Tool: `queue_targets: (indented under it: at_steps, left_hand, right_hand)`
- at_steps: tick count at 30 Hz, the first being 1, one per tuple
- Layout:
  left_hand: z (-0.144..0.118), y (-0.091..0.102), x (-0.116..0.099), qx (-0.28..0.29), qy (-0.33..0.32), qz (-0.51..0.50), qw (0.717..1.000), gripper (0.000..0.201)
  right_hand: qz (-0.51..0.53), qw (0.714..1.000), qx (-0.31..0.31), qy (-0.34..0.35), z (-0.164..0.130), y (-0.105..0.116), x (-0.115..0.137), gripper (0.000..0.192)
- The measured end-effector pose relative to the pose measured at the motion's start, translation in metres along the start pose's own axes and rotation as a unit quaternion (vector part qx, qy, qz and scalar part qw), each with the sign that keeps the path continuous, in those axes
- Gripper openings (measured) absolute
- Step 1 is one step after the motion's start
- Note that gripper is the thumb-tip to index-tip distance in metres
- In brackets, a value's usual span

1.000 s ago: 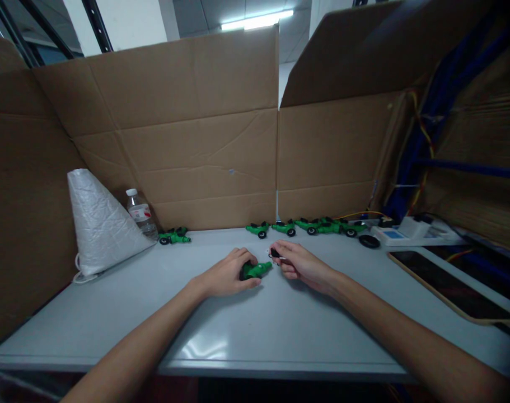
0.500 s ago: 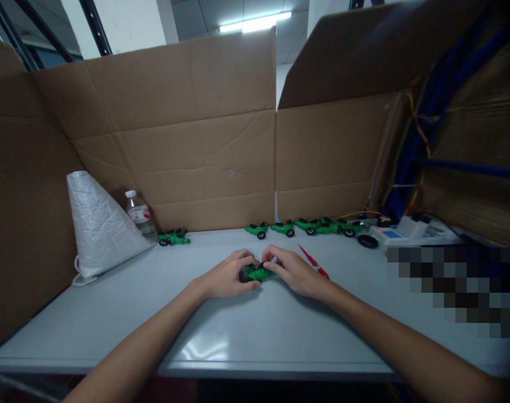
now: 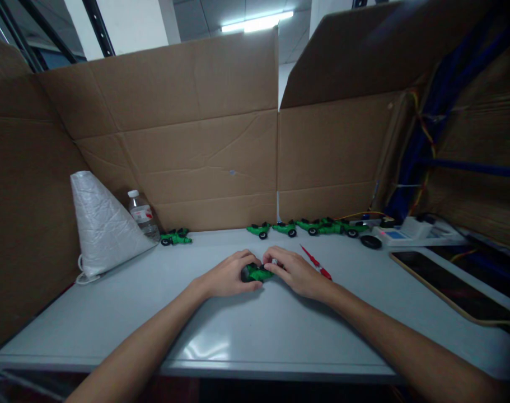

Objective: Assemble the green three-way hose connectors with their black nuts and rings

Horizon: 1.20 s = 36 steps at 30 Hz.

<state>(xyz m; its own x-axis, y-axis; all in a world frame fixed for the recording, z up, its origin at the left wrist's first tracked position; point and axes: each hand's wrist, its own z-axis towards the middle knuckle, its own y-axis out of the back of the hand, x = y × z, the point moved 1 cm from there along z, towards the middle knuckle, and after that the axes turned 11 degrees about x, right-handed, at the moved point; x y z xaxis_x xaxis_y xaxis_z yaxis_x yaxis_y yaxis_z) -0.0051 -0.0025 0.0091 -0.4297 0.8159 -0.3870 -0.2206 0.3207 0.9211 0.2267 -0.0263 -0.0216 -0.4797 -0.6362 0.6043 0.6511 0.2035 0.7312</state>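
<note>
A green toy car (image 3: 255, 273) with black parts rests on the white table between my hands. My left hand (image 3: 232, 275) is wrapped round its left end, thumb along the near side and fingers over the far side. At the car's right end is my right hand (image 3: 294, 270), its thumb and fingers pinched at the top of the car. Something small and pale shows between those fingers, too little to name. A red screwdriver (image 3: 316, 262) lies just beyond my right hand, its thin tip pointing away. My fingers hide both ends of the car.
Several green toy cars (image 3: 285, 228) line the table's back, with another group (image 3: 176, 237) at the left. A water bottle (image 3: 142, 215) and silver bag (image 3: 103, 224) stand far left. Right: a black ring (image 3: 371, 242), power strip (image 3: 426, 232) and phone (image 3: 452, 285). Cardboard walls (image 3: 196, 151) enclose the table.
The right hand's fingers have shifted slightly at the car's top, and a small pale thing now shows between them. The left hand keeps its hold. The whole view has shifted slightly.
</note>
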Motion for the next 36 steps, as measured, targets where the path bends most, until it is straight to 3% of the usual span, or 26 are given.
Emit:
queue_targets:
  at_steps: [12,21,36]
  left_hand:
    - [-0.001,0.000,0.000,-0.010,0.009,-0.012,1.000,0.041]
    - [0.000,-0.001,0.002,-0.015,0.015,-0.037,0.999,0.047]
    - [-0.005,-0.003,0.010,-0.032,0.025,-0.029,0.999,0.073]
  right_hand:
    - [-0.026,1.000,0.007,-0.015,0.000,0.000,0.001,0.016]
    - [-0.095,0.995,0.034,0.012,-0.003,-0.003,0.004,0.017]
    - [-0.154,0.988,0.024,-0.013,-0.003,-0.008,0.010,0.014]
